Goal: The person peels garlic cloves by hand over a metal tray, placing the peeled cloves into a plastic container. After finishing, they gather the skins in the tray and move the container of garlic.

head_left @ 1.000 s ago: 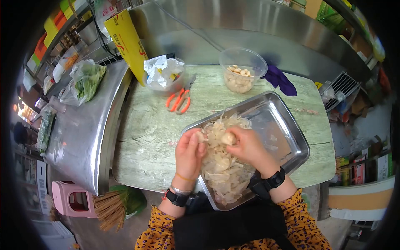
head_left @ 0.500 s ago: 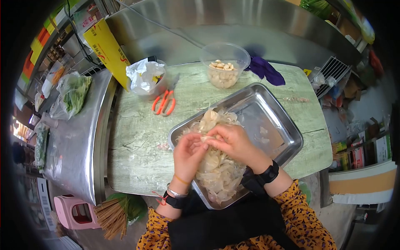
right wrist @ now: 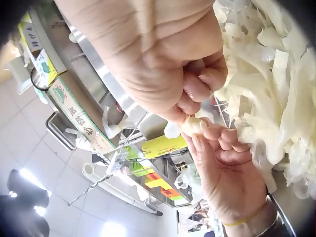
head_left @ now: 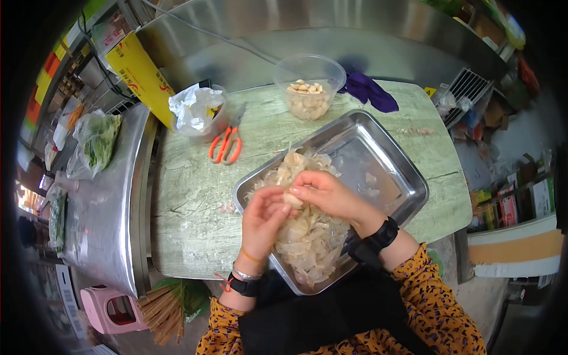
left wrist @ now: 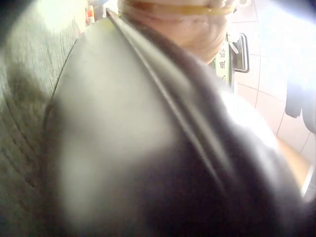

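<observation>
While hands (head_left: pixel 259 219) (head_left: pixel 325 194) pinch garlic (right wrist: pixel 194 126), skins (head_left: pixel 312 245) beneath, steel tray (head_left: pixel 387 157)

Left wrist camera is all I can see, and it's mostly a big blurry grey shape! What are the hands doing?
Observer: The left hand and right hand are pinching a pale clove together.
Operator: Ooh! What's underneath them?
Observer: A heap of papery skins in a metal tray.
Operator: Anything sharp nearby?
Observer: Yes, scissors with orange handles lie on the table, left of the tray.
</observation>
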`<action>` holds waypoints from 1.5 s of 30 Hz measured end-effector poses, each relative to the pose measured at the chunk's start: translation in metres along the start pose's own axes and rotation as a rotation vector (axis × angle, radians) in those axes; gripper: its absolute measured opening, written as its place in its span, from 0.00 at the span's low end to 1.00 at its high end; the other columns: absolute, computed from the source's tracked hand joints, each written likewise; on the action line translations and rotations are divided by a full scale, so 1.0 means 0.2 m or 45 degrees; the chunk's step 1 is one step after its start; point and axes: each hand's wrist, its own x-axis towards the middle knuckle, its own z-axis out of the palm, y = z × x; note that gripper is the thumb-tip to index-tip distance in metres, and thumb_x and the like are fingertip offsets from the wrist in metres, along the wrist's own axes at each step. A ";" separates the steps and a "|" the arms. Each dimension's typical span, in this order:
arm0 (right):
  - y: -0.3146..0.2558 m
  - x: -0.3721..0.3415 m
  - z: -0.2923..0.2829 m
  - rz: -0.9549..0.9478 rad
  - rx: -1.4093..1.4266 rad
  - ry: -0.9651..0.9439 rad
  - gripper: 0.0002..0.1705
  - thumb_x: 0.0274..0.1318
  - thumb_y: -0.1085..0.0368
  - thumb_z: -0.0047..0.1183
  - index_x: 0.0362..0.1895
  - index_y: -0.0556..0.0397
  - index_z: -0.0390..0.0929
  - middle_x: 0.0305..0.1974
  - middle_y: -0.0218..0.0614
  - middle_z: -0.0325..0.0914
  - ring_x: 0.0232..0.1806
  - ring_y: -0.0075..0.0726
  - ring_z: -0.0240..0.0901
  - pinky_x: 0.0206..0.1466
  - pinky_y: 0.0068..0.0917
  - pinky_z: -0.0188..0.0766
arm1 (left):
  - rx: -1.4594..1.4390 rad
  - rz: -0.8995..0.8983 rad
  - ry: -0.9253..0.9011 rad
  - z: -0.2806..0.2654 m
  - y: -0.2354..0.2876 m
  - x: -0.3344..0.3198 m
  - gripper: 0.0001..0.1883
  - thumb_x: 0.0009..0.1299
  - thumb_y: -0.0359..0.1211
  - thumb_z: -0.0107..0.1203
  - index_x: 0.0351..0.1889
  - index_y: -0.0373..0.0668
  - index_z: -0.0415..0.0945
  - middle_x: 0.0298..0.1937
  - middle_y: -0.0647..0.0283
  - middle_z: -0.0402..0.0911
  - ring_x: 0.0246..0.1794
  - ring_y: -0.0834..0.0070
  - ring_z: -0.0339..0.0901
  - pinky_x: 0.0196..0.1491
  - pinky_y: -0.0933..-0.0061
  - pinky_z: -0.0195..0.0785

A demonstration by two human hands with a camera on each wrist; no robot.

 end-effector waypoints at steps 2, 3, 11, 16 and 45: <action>0.00 0.00 0.00 0.001 -0.018 0.034 0.10 0.62 0.63 0.52 0.33 0.57 0.75 0.30 0.26 0.75 0.34 0.16 0.68 0.39 0.19 0.67 | 0.033 -0.019 0.000 -0.02 -0.02 0.00 0.14 0.67 0.21 0.54 0.52 0.33 0.72 0.46 0.60 0.79 0.41 0.78 0.79 0.47 0.78 0.74; 0.01 0.00 0.01 0.002 -0.037 0.059 0.10 0.62 0.63 0.52 0.33 0.57 0.75 0.30 0.27 0.75 0.33 0.17 0.68 0.38 0.19 0.67 | 0.065 -0.032 0.008 -0.03 -0.02 0.00 0.16 0.67 0.20 0.54 0.54 0.32 0.72 0.48 0.59 0.78 0.44 0.76 0.79 0.48 0.76 0.74; 0.01 0.00 0.06 -0.365 -0.491 0.219 0.09 0.59 0.64 0.53 0.33 0.59 0.73 0.25 0.34 0.74 0.28 0.26 0.71 0.34 0.26 0.68 | 0.256 0.053 -0.004 0.00 -0.04 0.00 0.18 0.67 0.22 0.57 0.55 0.31 0.72 0.48 0.60 0.79 0.43 0.78 0.79 0.47 0.78 0.74; 0.00 0.00 0.07 -0.295 -0.386 0.259 0.08 0.59 0.65 0.53 0.33 0.59 0.73 0.26 0.35 0.75 0.29 0.28 0.71 0.35 0.27 0.69 | 0.256 0.013 0.047 -0.02 -0.06 0.00 0.17 0.68 0.22 0.56 0.55 0.33 0.73 0.44 0.63 0.80 0.42 0.80 0.78 0.47 0.80 0.72; -0.06 -0.03 0.02 -0.261 -0.515 0.421 0.08 0.53 0.66 0.61 0.38 0.53 0.79 0.21 0.21 0.67 0.26 0.13 0.61 0.30 0.18 0.60 | 0.053 0.259 0.232 -0.03 -0.03 0.00 0.14 0.64 0.17 0.53 0.49 0.34 0.74 0.59 0.58 0.71 0.58 0.73 0.71 0.61 0.71 0.64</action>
